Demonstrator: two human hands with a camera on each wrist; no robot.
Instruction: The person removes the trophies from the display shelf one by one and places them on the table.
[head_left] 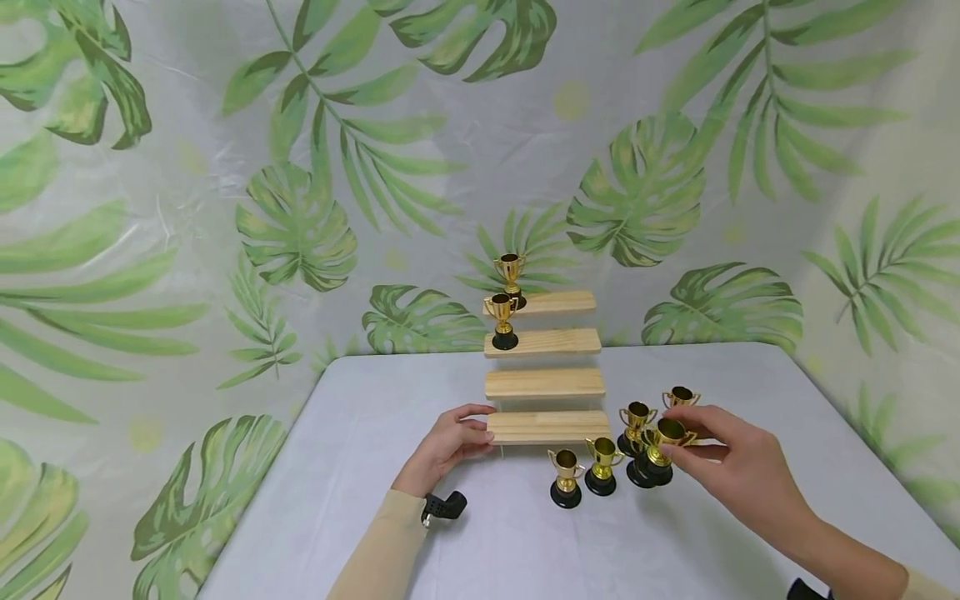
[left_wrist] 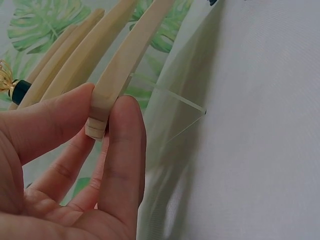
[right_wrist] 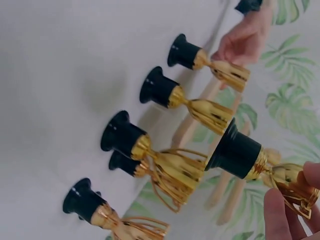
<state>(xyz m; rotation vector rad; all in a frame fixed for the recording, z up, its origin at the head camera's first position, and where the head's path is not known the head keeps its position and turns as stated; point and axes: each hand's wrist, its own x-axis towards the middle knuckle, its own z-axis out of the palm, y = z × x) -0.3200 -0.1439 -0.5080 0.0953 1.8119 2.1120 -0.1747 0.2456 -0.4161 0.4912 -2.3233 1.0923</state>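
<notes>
My left hand [head_left: 450, 446] pinches the left end of the lowest plank of a stepped wooden display stand [head_left: 547, 427]; the left wrist view shows thumb and fingers on the plank's end [left_wrist: 102, 102]. At the right, my right hand [head_left: 750, 475] grips a small gold trophy [right_wrist: 287, 180] by its cup. Its black base [right_wrist: 237, 150] is off the table in the right wrist view. More gold trophies with black bases stand around it, among them one at the front [head_left: 566, 479] and its neighbour [head_left: 602, 467]. The held trophy partly hides another.
On the stand's left side, one trophy [head_left: 511, 279] occupies the top plank and another [head_left: 502, 321] the plank below. A white cloth covers the table [head_left: 300, 508]. Behind hangs a leaf-patterned curtain [head_left: 510, 150].
</notes>
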